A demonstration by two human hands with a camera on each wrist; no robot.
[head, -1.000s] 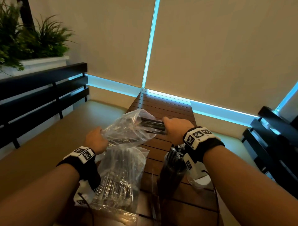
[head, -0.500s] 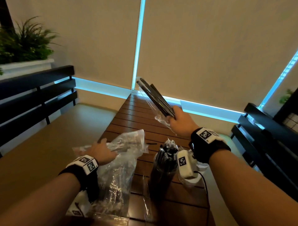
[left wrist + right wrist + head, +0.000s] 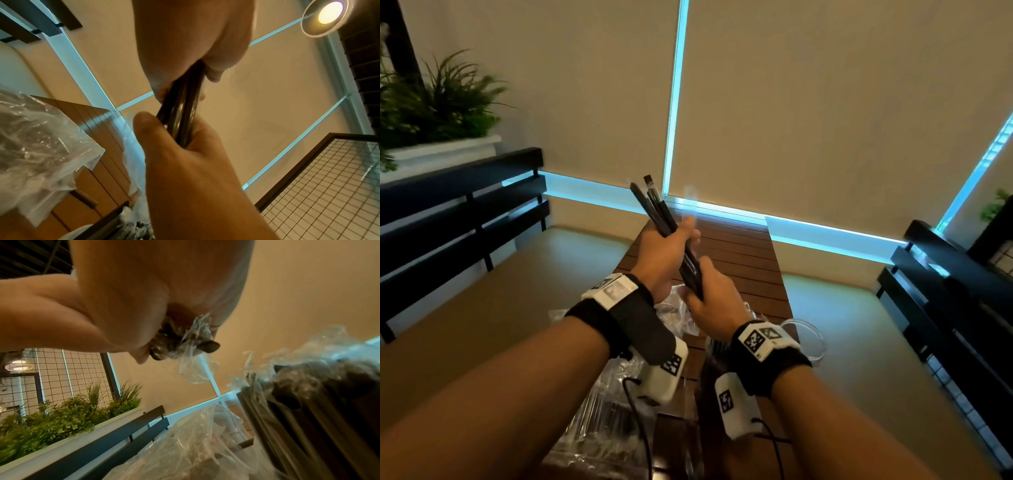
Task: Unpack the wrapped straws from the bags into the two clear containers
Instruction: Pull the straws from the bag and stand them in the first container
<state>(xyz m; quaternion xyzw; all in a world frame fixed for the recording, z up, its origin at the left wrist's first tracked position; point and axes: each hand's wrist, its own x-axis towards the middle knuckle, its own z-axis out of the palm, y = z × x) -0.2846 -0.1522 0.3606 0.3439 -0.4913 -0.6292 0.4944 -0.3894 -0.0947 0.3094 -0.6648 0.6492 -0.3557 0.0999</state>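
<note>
At the far left stands one white planter [image 3: 445, 150] with green plants, and below it one dark slatted bench [image 3: 462, 209] runs along the wall. On the near left part of the wooden table [image 3: 739, 260] lies one clear plastic bag [image 3: 599, 421], crumpled, with wrapped straws inside it; how many they are I cannot count. A second piece of clear plastic [image 3: 674, 308] lies beyond it, just under the raised hands.

The left hand [image 3: 664, 257] is lifted above the table, and its fingers are curled around the upper half of one bundle of dark wrapped straws [image 3: 654, 205]. The bundle is tilted, with its top leaning to the left. At the top I can count about three or four straw ends; the exact number is not clear. The right hand [image 3: 712, 301] grasps the lower end of the same bundle, and in the left wrist view its thumb [image 3: 148, 128] presses on the side of the straws. In the right wrist view, loose clear wrapping [image 3: 195, 353] hangs from the bottom ends.

Under the right wrist stands one clear container [image 3: 320, 402] already full of dark straws. To the right of it, the rim of a second clear container [image 3: 811, 337] is visible. At the far right there is another dark bench [image 3: 948, 291].
</note>
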